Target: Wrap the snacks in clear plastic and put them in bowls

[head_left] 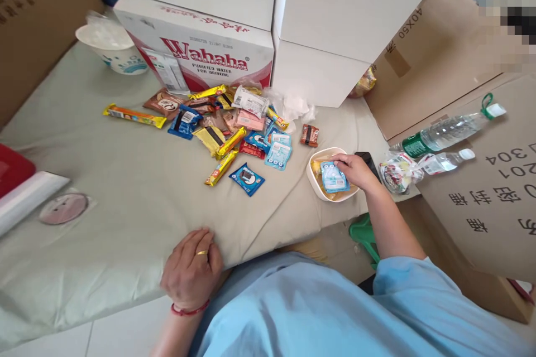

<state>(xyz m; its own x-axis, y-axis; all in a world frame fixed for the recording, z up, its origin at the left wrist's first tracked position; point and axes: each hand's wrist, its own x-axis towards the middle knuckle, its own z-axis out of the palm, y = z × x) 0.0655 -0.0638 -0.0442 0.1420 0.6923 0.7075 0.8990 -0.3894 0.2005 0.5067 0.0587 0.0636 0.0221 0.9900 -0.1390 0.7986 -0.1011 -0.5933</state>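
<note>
My right hand (pixel 353 170) pinches a light blue flat packet (pixel 334 176) by its upper edge. The packet is in the mouth of a white square bowl (pixel 313 183), over yellowish-brown wrapped things whose kind I cannot make out. My left hand (pixel 192 268), with a ring and a red wrist cord, lies palm down on the bed's edge, fingers loosely bent and holding nothing. Between the hands and the boxes spreads a heap of wrapped snacks: more light blue packets (pixel 278 154), a blue cookie packet (pixel 247 179), yellow wrapped bars (pixel 221 167) and a small brown packet (pixel 309 135).
A Wahaha water carton (pixel 201 50) and white boxes (pixel 322 11) stand behind the snacks. At the left back is a paper tub (pixel 121 56). A dark phone (pixel 367 163), plastic bottles (pixel 452 129) and large cardboard boxes (pixel 481 189) are on the right. A green stool (pixel 363 234) stands below.
</note>
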